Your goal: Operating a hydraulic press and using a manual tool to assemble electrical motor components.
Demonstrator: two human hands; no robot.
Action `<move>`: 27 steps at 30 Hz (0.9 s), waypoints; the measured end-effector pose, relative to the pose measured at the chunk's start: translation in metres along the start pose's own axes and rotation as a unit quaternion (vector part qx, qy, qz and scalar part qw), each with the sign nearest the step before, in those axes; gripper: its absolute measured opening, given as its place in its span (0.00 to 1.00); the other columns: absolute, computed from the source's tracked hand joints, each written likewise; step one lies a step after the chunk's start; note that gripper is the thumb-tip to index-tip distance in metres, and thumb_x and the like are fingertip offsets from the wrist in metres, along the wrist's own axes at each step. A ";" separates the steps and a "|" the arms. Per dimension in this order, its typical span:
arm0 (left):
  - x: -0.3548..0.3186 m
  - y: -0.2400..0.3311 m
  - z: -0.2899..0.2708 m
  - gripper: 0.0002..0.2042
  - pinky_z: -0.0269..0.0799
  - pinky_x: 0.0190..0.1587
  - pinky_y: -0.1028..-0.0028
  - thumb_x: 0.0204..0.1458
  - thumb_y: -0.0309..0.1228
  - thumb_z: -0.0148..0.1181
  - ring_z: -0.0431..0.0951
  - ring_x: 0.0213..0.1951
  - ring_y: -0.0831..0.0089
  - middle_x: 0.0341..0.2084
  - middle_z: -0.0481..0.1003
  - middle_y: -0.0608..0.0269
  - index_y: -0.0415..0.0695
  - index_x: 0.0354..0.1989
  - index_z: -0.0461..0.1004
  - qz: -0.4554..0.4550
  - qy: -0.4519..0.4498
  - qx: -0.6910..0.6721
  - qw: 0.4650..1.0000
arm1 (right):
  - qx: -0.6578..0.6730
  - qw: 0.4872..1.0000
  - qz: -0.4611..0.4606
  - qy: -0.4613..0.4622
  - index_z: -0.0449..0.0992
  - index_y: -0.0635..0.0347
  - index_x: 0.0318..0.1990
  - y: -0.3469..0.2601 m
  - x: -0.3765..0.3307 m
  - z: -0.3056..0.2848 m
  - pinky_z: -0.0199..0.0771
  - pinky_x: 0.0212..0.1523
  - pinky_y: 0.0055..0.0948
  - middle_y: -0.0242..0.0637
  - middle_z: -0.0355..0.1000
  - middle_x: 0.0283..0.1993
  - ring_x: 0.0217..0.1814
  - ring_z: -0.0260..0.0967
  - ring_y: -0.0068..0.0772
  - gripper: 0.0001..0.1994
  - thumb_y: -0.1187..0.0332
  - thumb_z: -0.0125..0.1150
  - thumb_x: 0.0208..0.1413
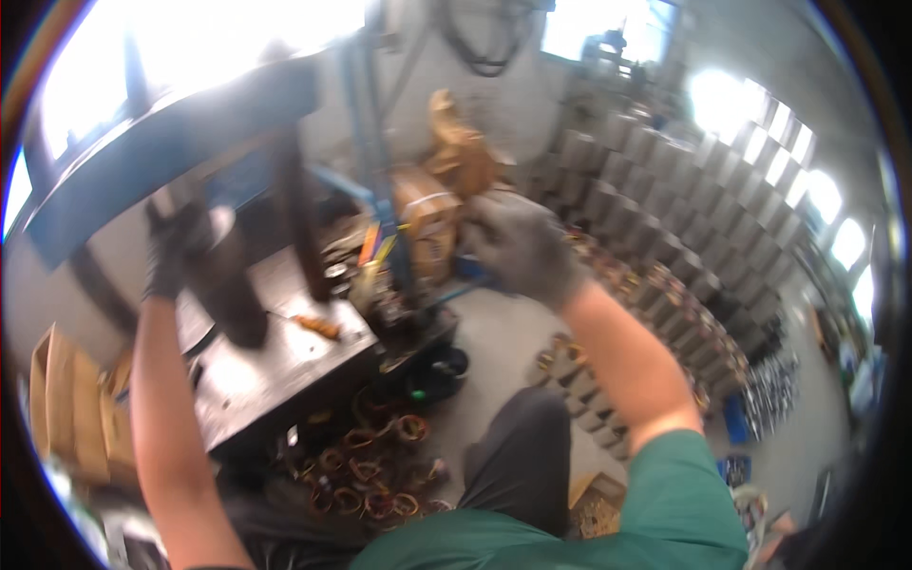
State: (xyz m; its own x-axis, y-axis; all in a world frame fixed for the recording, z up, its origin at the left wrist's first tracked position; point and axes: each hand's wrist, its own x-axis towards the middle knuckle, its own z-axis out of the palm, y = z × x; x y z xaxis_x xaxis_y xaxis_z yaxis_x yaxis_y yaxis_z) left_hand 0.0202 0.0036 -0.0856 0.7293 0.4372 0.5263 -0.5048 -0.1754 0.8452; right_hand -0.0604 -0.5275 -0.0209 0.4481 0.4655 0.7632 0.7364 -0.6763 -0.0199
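Observation:
My left hand (173, 249), in a dark glove, reaches in under a blue press frame (180, 147). Its fingers close round the upper side of a dark cylinder (231, 294), which leans over a shiny metal table (275, 370). My right hand (522, 245), gloved in grey, is raised to the right of the press with its fingers curled. Blur hides whatever may be inside it. A blue rod (463, 291) shows just below that hand. On the table, close to the cylinder, lies an orange-handled tool (316, 327).
Many grey cylinders (655, 180) stand stacked in rows along the right. Copper-coloured rings (370, 465) lie heaped below the table. A cardboard box (425, 218) stands behind the press. More cardboard (71, 408) leans at the left. Short cylinders (584, 389) stand on the floor beside my knee.

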 end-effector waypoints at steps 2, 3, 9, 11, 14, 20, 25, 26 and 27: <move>-0.007 0.015 0.028 0.35 0.80 0.33 0.71 0.60 0.31 0.68 0.80 0.39 0.71 0.44 0.76 0.57 0.38 0.68 0.52 0.013 0.008 0.013 1.000 | -0.055 0.998 0.009 -0.036 0.76 0.64 0.34 0.007 0.019 -0.005 0.78 0.44 0.48 0.52 0.76 0.35 0.41 0.77 0.53 0.11 0.64 0.59 0.56; 0.001 0.009 0.026 0.37 0.81 0.37 0.71 0.59 0.34 0.69 0.81 0.42 0.69 0.47 0.77 0.56 0.38 0.70 0.51 0.017 0.017 0.046 0.999 | -0.082 0.995 0.020 -0.044 0.77 0.65 0.35 0.016 0.026 0.004 0.79 0.46 0.47 0.52 0.76 0.36 0.42 0.78 0.53 0.14 0.60 0.59 0.58; 0.028 -0.026 -0.010 0.34 0.73 0.55 0.68 0.57 0.42 0.70 0.75 0.53 0.63 0.54 0.73 0.53 0.36 0.66 0.63 0.053 -0.017 0.081 0.995 | -0.071 0.988 0.112 -0.077 0.77 0.68 0.47 0.033 0.052 0.017 0.77 0.54 0.48 0.65 0.75 0.44 0.50 0.77 0.61 0.38 0.32 0.54 0.61; 0.021 -0.025 -0.023 0.35 0.72 0.57 0.68 0.57 0.43 0.70 0.76 0.53 0.62 0.55 0.73 0.51 0.36 0.66 0.62 0.036 -0.025 0.048 0.998 | -0.061 0.992 0.106 -0.018 0.74 0.65 0.55 0.038 0.052 0.026 0.76 0.57 0.49 0.65 0.75 0.50 0.51 0.77 0.62 0.41 0.29 0.53 0.59; 0.002 -0.025 -0.045 0.37 0.73 0.59 0.66 0.58 0.39 0.69 0.73 0.60 0.61 0.61 0.69 0.50 0.36 0.71 0.57 0.043 -0.006 0.064 0.997 | -0.033 0.986 0.152 -0.057 0.69 0.63 0.62 0.031 0.047 0.013 0.76 0.58 0.50 0.63 0.74 0.54 0.53 0.78 0.60 0.43 0.28 0.54 0.57; -0.174 0.005 -0.022 0.32 0.71 0.61 0.66 0.64 0.36 0.61 0.70 0.62 0.61 0.65 0.65 0.50 0.36 0.72 0.56 0.029 0.014 0.007 0.999 | -0.115 0.981 0.121 -0.099 0.71 0.65 0.58 0.016 -0.009 -0.016 0.78 0.54 0.47 0.57 0.77 0.51 0.50 0.79 0.54 0.39 0.34 0.58 0.59; -0.271 -0.163 -0.169 0.33 0.60 0.69 0.59 0.62 0.46 0.60 0.66 0.66 0.61 0.65 0.67 0.52 0.40 0.70 0.62 -0.227 0.015 -0.069 0.971 | -0.123 0.977 -0.029 -0.173 0.76 0.60 0.54 -0.036 -0.068 -0.019 0.75 0.55 0.46 0.45 0.77 0.44 0.49 0.78 0.47 0.27 0.47 0.63 0.58; -0.283 -0.139 -0.134 0.31 0.61 0.69 0.59 0.62 0.47 0.59 0.68 0.65 0.61 0.63 0.69 0.54 0.42 0.69 0.64 -0.269 0.028 -0.142 0.952 | -0.166 0.956 -0.021 -0.240 0.77 0.59 0.53 -0.051 -0.080 -0.022 0.71 0.59 0.48 0.43 0.77 0.44 0.50 0.77 0.46 0.25 0.50 0.64 0.56; -0.291 -0.083 -0.084 0.30 0.61 0.69 0.59 0.62 0.48 0.58 0.69 0.63 0.62 0.61 0.71 0.56 0.44 0.68 0.67 -0.301 0.057 -0.205 0.930 | -0.195 0.933 -0.027 -0.300 0.77 0.58 0.53 -0.072 -0.084 -0.021 0.68 0.63 0.50 0.41 0.77 0.44 0.52 0.76 0.44 0.24 0.52 0.65 0.55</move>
State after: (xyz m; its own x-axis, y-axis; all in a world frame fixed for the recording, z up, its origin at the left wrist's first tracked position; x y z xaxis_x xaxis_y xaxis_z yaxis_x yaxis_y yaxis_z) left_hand -0.1892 -0.0351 -0.3167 0.8945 0.4424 -0.0648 -0.1707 0.4718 0.8650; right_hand -0.1615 -0.5298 -0.0698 0.7047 0.6623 0.2545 0.5788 -0.7440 0.3338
